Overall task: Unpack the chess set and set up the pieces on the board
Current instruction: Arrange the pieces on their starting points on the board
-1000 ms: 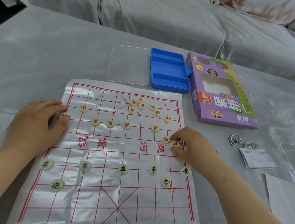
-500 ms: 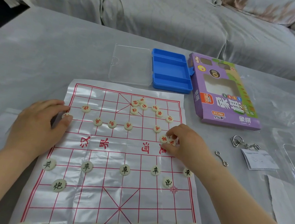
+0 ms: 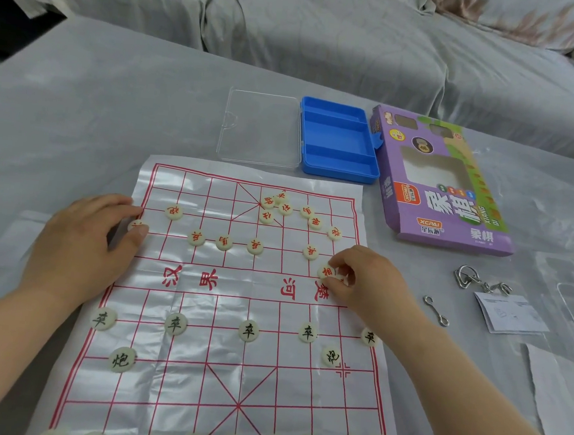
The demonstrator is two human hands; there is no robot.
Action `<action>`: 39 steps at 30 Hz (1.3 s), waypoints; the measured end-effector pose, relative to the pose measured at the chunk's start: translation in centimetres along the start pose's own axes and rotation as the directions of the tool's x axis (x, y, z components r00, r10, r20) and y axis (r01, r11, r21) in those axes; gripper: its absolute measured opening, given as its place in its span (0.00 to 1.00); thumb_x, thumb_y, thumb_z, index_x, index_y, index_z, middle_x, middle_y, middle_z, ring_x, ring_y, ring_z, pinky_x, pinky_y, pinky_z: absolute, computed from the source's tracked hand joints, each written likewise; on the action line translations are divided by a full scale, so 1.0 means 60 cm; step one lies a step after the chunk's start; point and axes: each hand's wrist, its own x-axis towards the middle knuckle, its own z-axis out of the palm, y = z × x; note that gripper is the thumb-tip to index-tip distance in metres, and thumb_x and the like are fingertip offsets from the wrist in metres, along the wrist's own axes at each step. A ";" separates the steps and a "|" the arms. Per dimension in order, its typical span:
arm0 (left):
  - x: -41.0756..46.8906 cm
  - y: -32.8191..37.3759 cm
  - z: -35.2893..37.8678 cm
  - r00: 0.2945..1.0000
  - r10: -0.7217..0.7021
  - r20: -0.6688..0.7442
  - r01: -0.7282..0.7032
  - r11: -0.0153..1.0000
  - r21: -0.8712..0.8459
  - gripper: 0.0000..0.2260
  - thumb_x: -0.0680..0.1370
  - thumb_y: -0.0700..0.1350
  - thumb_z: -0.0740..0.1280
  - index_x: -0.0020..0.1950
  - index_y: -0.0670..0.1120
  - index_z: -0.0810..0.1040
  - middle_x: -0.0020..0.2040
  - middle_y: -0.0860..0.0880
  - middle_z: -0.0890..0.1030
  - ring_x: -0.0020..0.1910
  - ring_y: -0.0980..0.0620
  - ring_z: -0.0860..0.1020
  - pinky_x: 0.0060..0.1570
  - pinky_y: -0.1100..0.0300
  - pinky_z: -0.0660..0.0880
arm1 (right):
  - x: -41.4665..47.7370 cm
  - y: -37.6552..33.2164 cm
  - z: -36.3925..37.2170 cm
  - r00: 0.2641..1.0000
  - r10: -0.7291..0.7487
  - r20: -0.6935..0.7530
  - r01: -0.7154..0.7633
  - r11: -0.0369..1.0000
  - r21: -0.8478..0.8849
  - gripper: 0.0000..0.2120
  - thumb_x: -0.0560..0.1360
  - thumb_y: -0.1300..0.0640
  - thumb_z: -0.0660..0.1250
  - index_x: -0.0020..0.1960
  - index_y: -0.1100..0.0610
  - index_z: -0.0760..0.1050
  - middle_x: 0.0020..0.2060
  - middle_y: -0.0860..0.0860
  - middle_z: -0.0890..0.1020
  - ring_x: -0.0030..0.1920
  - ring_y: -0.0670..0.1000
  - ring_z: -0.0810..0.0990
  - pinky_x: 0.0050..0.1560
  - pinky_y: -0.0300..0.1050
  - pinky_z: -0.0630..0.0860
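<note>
Left hand (image 3: 80,245) pinches red piece (image 3: 137,226) at left edge of board (image 3: 197,375); right hand (image 3: 366,285) grips red pieces (image 3: 327,272) near right edge. Red setup underway; next: seat them on intersections.

The board (image 3: 198,365) is a thin plastic sheet, glossy and creased, printed with red lines. The pieces (image 3: 248,330) on it are smooth cream discs with a matt, plastic look. Beyond the board, the tray (image 3: 340,139) is opaque blue plastic, smooth; the lid (image 3: 260,129) is clear, glossy plastic. Right of the board, the box (image 3: 445,195) is printed cardboard with a slight sheen, the rings (image 3: 468,278) and hook (image 3: 436,310) are bright polished metal, and the leaflet (image 3: 511,314) is matt white paper. Under the board, the worktop (image 3: 80,115) cover looks like grey cloth.
</note>
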 end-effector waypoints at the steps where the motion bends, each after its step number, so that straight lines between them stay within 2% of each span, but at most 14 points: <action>1: 0.000 -0.001 0.000 1.000 0.003 0.001 -0.003 1.000 0.004 0.33 0.69 0.61 0.49 0.55 0.38 0.79 0.58 0.40 0.78 0.57 0.36 0.73 0.57 0.41 0.67 | -0.002 0.001 -0.004 1.000 -0.003 -0.015 0.003 1.000 0.010 0.16 0.76 0.50 0.62 0.62 0.53 0.71 0.48 0.46 0.72 0.44 0.42 0.68 0.48 0.33 0.67; 3: 0.001 -0.001 0.000 1.000 -0.005 0.012 0.005 1.000 0.013 0.30 0.71 0.59 0.52 0.55 0.39 0.79 0.58 0.40 0.78 0.57 0.36 0.73 0.57 0.42 0.67 | -0.004 0.000 -0.019 0.998 -0.005 -0.059 0.008 0.999 0.048 0.15 0.75 0.51 0.63 0.61 0.53 0.72 0.44 0.44 0.70 0.40 0.42 0.68 0.43 0.31 0.66; 5: 0.001 0.000 0.000 1.000 -0.006 0.009 0.006 1.000 0.013 0.28 0.71 0.58 0.53 0.55 0.38 0.79 0.58 0.40 0.78 0.56 0.36 0.73 0.57 0.42 0.68 | 0.003 -0.009 -0.041 0.993 -0.021 -0.115 0.031 0.996 0.079 0.15 0.75 0.52 0.64 0.60 0.54 0.73 0.43 0.44 0.70 0.38 0.42 0.68 0.42 0.31 0.66; 10: 0.000 0.001 -0.002 1.000 0.009 -0.007 -0.009 1.000 0.016 0.32 0.70 0.60 0.49 0.54 0.38 0.80 0.56 0.40 0.79 0.54 0.37 0.75 0.55 0.43 0.69 | 0.072 -0.058 -0.082 0.977 -0.115 -0.180 0.128 0.990 0.063 0.15 0.76 0.53 0.63 0.61 0.56 0.72 0.46 0.48 0.72 0.45 0.44 0.69 0.48 0.34 0.66; 16: 0.001 -0.006 0.000 1.000 0.018 -0.008 -0.018 1.000 0.010 0.29 0.71 0.59 0.51 0.52 0.39 0.81 0.55 0.41 0.80 0.52 0.37 0.77 0.53 0.43 0.71 | 0.178 -0.122 -0.078 0.974 -0.211 -0.079 0.204 0.975 -0.085 0.14 0.76 0.56 0.63 0.61 0.57 0.72 0.55 0.53 0.76 0.48 0.47 0.71 0.50 0.36 0.67; 21: 0.000 -0.007 0.001 0.999 0.024 -0.028 -0.024 1.000 0.004 0.27 0.71 0.57 0.52 0.50 0.39 0.82 0.52 0.41 0.81 0.49 0.37 0.78 0.50 0.42 0.72 | 0.207 -0.133 -0.063 0.987 -0.163 0.008 0.162 0.980 -0.114 0.15 0.75 0.56 0.64 0.61 0.58 0.72 0.56 0.55 0.76 0.55 0.53 0.74 0.55 0.40 0.70; 27: 0.001 -0.009 0.002 1.000 0.021 -0.020 -0.021 1.000 0.004 0.27 0.71 0.57 0.52 0.50 0.39 0.82 0.53 0.41 0.81 0.50 0.37 0.78 0.51 0.42 0.72 | 0.216 -0.133 -0.052 0.989 -0.144 0.006 0.144 0.986 -0.085 0.14 0.75 0.56 0.64 0.59 0.58 0.73 0.54 0.55 0.77 0.47 0.49 0.71 0.52 0.39 0.69; 39: 0.000 -0.004 -0.001 1.000 0.010 -0.020 -0.010 1.000 0.011 0.27 0.71 0.57 0.52 0.50 0.39 0.81 0.53 0.41 0.81 0.51 0.37 0.78 0.51 0.43 0.72 | 0.204 -0.125 -0.052 0.991 -0.131 0.006 0.131 0.990 -0.056 0.15 0.74 0.53 0.66 0.59 0.57 0.74 0.55 0.54 0.77 0.49 0.51 0.73 0.52 0.39 0.70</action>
